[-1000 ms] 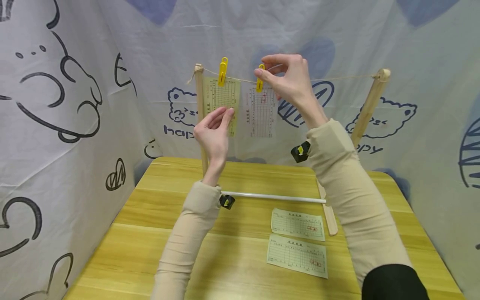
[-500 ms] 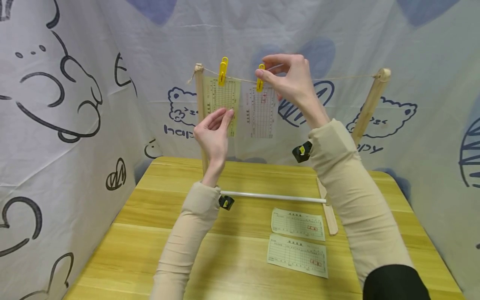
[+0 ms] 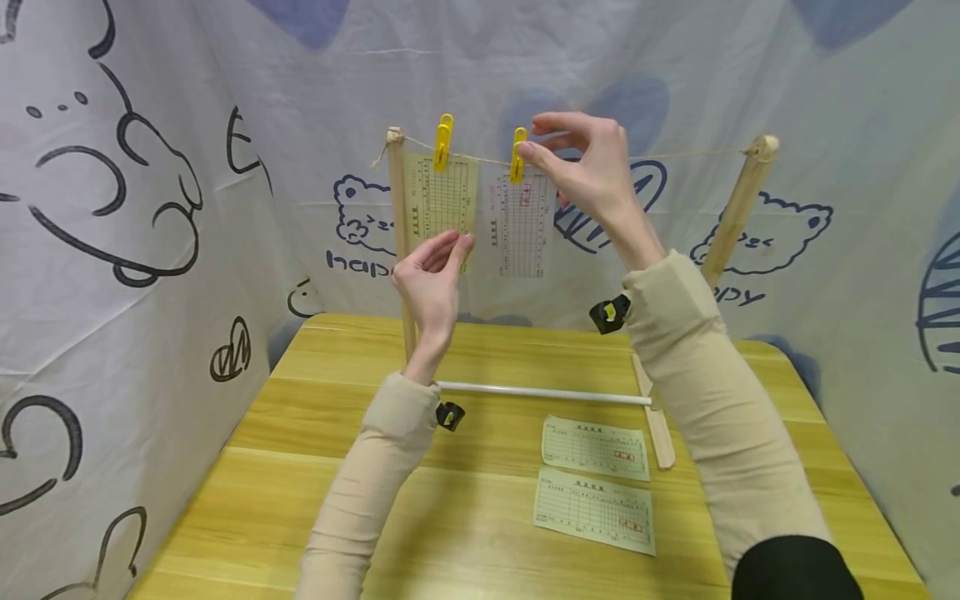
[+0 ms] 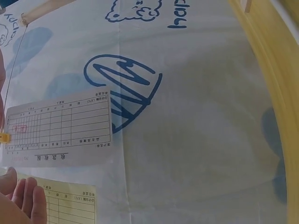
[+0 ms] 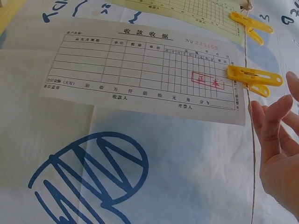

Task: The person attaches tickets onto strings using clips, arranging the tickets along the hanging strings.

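My right hand [image 3: 596,171] is beside the yellow clothespin [image 3: 517,158] that clips a white receipt [image 3: 519,237] to a string. In the right wrist view the fingers are spread and apart from that clothespin [image 5: 257,76]. A second yellow clothespin [image 3: 442,148] hangs a pale yellow receipt [image 3: 441,196] to the left on the same string [image 3: 675,157]. In front of this receipt's lower part is my left hand [image 3: 431,287], its fingers loosely bent. The left wrist view shows nothing between thumb and fingers of the left hand [image 4: 25,203].
A left wooden post [image 3: 397,200] and a right wooden post [image 3: 738,208] carry the string. Two pale receipts, one farther back [image 3: 596,450] and one nearer [image 3: 595,510], lie on the wooden table [image 3: 255,492]. A white rod [image 3: 547,393] runs low between the posts.
My right hand has let go of the right clothespin and moved slightly to the right, its fingers wider apart. My left hand has dropped a little. Both receipts stay hanging.
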`<state>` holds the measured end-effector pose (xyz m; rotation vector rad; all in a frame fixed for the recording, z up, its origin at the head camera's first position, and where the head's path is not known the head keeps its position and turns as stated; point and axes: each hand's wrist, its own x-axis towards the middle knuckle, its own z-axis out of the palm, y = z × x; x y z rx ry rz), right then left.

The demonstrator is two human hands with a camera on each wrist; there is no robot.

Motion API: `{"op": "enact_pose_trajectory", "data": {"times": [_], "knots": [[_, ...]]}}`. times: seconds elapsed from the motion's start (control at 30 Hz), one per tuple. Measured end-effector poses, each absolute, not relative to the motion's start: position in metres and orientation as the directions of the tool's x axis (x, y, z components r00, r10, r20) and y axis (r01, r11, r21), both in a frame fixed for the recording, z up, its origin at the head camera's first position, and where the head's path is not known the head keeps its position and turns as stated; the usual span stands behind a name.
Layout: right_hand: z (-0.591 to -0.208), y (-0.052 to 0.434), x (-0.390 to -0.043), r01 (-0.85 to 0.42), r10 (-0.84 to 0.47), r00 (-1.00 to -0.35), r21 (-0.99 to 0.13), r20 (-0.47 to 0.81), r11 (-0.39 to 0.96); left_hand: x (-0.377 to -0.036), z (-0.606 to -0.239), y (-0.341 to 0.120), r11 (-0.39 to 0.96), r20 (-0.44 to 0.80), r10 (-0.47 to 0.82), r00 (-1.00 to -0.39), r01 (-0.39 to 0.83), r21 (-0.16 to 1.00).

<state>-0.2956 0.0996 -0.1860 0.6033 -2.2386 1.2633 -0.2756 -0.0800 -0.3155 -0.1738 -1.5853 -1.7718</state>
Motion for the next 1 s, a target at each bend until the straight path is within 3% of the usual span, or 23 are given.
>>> {"op": "enact_pose_trajectory", "data": {"times": [1.0], "knots": [[-0.239, 0.128, -0.268, -0.757, -0.086, -0.605, -0.539, 0.791, 0.368, -0.252, -0.37, -0.069, 0.08, 0.527, -0.265, -0.807, 0.526, 0.847]]}}
